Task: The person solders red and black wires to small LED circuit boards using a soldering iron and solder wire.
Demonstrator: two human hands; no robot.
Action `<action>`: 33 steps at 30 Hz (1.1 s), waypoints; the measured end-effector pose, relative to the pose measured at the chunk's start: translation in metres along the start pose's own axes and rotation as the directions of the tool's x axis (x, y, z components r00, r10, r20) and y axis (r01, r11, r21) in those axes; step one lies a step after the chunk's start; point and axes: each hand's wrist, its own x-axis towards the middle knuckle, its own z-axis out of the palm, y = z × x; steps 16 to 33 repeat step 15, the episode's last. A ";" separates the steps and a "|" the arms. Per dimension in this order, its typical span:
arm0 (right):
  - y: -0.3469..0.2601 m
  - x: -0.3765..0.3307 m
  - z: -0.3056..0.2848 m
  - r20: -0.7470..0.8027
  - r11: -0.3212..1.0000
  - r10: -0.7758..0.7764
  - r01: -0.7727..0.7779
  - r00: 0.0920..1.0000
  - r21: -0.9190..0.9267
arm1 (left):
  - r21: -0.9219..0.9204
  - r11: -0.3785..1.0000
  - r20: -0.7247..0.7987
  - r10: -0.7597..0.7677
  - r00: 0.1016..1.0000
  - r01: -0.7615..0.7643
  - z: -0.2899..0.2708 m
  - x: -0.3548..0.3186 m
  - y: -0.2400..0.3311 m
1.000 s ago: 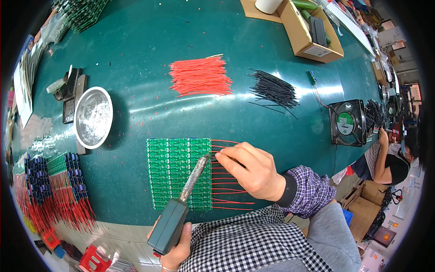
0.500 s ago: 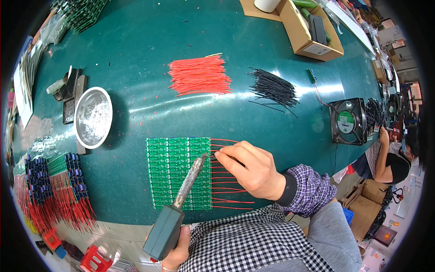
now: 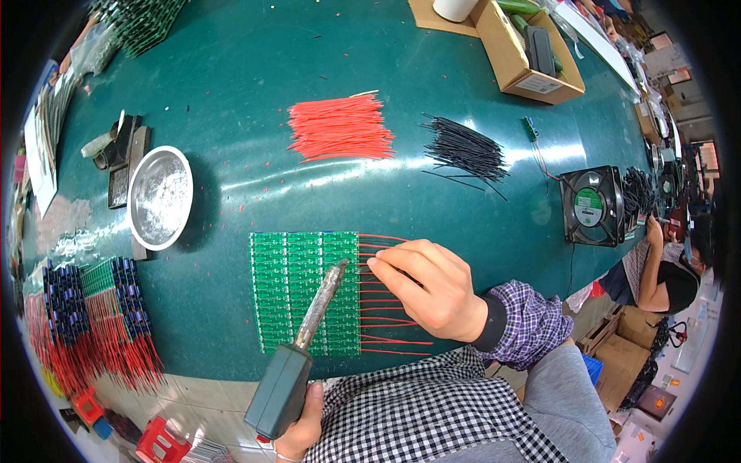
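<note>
My left hand (image 3: 303, 430) is wrapped round the dark green handle of a soldering iron (image 3: 279, 390). Its long, stained tip slants up and rightward over a green circuit board panel (image 3: 266, 293), ending near the upper right edge. My right hand (image 3: 432, 287) is closed in a pinch at that edge, on a thin red wire whose end is mostly hidden by the fingers. Several red wires (image 3: 390, 319) stick out rightward from the panel's edge, some passing beneath my right hand.
Beyond the panel lie a red wire bundle (image 3: 340, 127) and a black wire bundle (image 3: 466, 149). A white bowl (image 3: 160, 241) stands left, above wired boards (image 3: 96, 324) stacked at the table edge. On the right are a fan (image 3: 591, 207), a cardboard box (image 3: 515, 65) and a co-worker (image 3: 656, 270).
The iron's tip has shifted slightly left, off the panel's right edge and away from my right fingertips. My right hand stays nearly in place, still pinching.
</note>
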 end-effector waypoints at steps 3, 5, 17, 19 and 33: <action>-0.002 -0.004 0.000 -0.006 1.000 -0.025 0.025 1.000 0.008 | 0.008 0.996 -0.021 0.086 0.996 -0.086 0.002 0.000 0.002; -0.003 -0.005 0.000 -0.006 1.000 -0.029 0.029 1.000 0.013 | -0.003 0.997 -0.013 0.073 0.997 -0.073 0.003 0.000 0.006; -0.006 -0.007 0.001 0.037 1.000 -0.001 0.001 0.999 0.003 | 0.072 0.981 0.116 0.171 0.978 -0.180 -0.008 -0.002 -0.010; -0.006 -0.007 0.001 0.037 1.000 -0.001 0.001 0.999 0.003 | 0.072 0.981 0.116 0.171 0.978 -0.180 -0.008 -0.002 -0.010; -0.006 -0.007 0.001 0.037 1.000 -0.001 0.001 0.999 0.003 | 0.072 0.981 0.116 0.171 0.978 -0.180 -0.008 -0.002 -0.010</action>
